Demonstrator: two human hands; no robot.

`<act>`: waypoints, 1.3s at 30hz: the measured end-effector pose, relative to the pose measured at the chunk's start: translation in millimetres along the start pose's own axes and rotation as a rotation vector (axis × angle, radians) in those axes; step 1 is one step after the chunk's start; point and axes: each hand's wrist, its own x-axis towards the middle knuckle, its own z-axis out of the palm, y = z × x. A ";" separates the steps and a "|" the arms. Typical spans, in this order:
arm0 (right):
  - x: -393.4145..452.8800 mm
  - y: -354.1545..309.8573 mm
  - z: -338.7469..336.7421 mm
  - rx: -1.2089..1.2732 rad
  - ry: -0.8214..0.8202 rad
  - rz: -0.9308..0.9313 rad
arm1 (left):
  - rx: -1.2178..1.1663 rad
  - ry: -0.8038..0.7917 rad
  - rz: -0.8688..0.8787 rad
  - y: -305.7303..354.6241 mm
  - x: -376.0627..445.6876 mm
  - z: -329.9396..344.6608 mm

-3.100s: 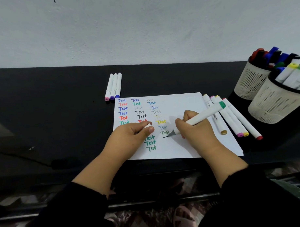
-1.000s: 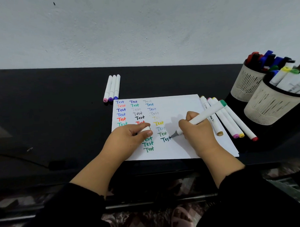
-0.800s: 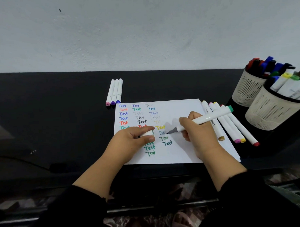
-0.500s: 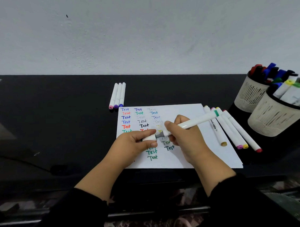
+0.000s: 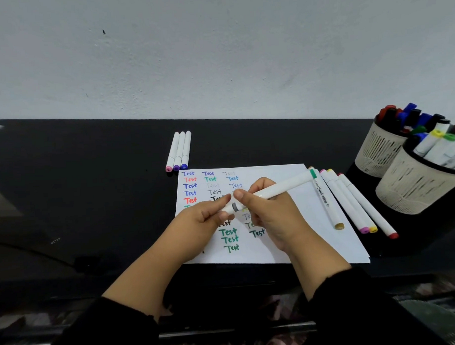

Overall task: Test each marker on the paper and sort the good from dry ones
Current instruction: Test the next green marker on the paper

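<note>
A white sheet of paper (image 5: 283, 245) lies on the black table, covered with coloured "Test" words. Above it my right hand (image 5: 271, 212) grips a white marker with a green end (image 5: 286, 187), tilted up to the right. My left hand (image 5: 199, 222) pinches the marker's white cap (image 5: 229, 209) and holds it against the marker's grey tip end. Three white markers (image 5: 179, 150) lie side by side beyond the paper's top left corner. Several more white markers (image 5: 351, 204) lie along the paper's right edge.
Two cream mesh pen cups stand at the right: the far one (image 5: 375, 151) holds dark-capped markers, the near one (image 5: 412, 189) holds white markers. A pale wall runs behind the table. The table's front edge (image 5: 225, 275) is just below the paper.
My right hand finished writing a green "Test", lifted the marker off the paper and brought its tip to the cap in my left hand. The view shifted down slightly.
</note>
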 end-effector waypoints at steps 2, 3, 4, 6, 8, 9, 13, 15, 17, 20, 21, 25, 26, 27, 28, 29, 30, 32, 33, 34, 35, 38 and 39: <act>1.3 -0.5 -1.1 0.006 0.003 0.016 | -0.049 0.057 -0.032 0.6 1.2 -1.6; 1.9 -0.8 -1.8 0.013 0.002 0.024 | -0.080 0.084 -0.047 1.5 1.8 -2.8; 2.3 -1.2 -2.4 0.027 0.000 0.031 | -0.109 0.103 -0.061 1.7 2.1 -3.8; 2.7 -2.6 -2.6 0.079 -0.009 0.040 | -0.149 0.123 -0.072 1.4 2.5 -4.4; 3.3 -4.2 -1.3 0.112 0.002 0.043 | -0.155 0.126 -0.056 1.1 3.2 -3.3; 3.5 -4.4 -0.3 0.108 0.020 0.041 | -0.151 0.124 -0.042 1.5 3.4 -2.1; 6.4 -1.3 1.3 0.088 0.075 0.035 | -0.193 0.110 -0.017 4.0 4.8 3.6; 7.5 0.4 2.9 0.105 0.088 0.047 | -0.236 0.121 -0.016 5.1 5.4 5.3; 8.3 1.5 4.5 0.122 0.104 0.062 | -0.248 0.131 -0.020 5.6 6.5 7.2; 9.8 1.4 5.5 0.119 0.115 0.068 | -0.237 0.145 -0.020 7.7 6.1 9.3; 10.0 0.9 5.5 0.111 0.117 0.067 | -0.242 0.148 -0.020 8.3 6.1 9.9; 9.9 -2.3 5.3 0.116 0.117 0.062 | -0.223 0.149 -0.014 12.5 6.3 8.9; 9.4 -3.4 4.8 0.122 0.119 0.068 | -0.215 0.142 -0.010 13.7 6.0 8.7; 8.9 -5.2 3.7 0.123 0.126 0.077 | -0.203 0.132 -0.004 16.3 5.6 9.0; 8.3 -6.7 2.0 0.119 0.136 0.088 | -0.180 0.119 0.000 18.3 5.4 9.3; 7.8 -8.0 -0.4 0.114 0.145 0.100 | -0.146 0.101 -0.006 20.2 5.4 9.7; 6.6 -9.8 -4.4 0.111 0.156 0.109 | -0.105 0.084 -0.029 22.7 5.5 10.9; 3.3 -13.3 -13.3 0.110 0.186 0.117 | -0.025 0.057 -0.091 25.9 6.0 12.8; 2.0 -15.4 -18.3 0.108 0.208 0.113 | 0.027 0.042 -0.106 26.5 7.6 14.6; 0.6 -17.6 -23.6 0.108 0.231 0.107 | 0.108 0.028 -0.113 26.1 9.6 16.7; -1.5 -20.5 -30.3 0.112 0.258 0.096 | 0.229 0.005 -0.110 27.1 12.0 19.8; -8.3 -27.5 -47.2 0.128 0.309 0.071 | 0.660 -0.071 -0.089 29.6 19.9 30.4; -10.7 -29.0 -51.4 0.129 0.315 0.065 | 0.782 -0.074 -0.083 30.8 23.2 34.3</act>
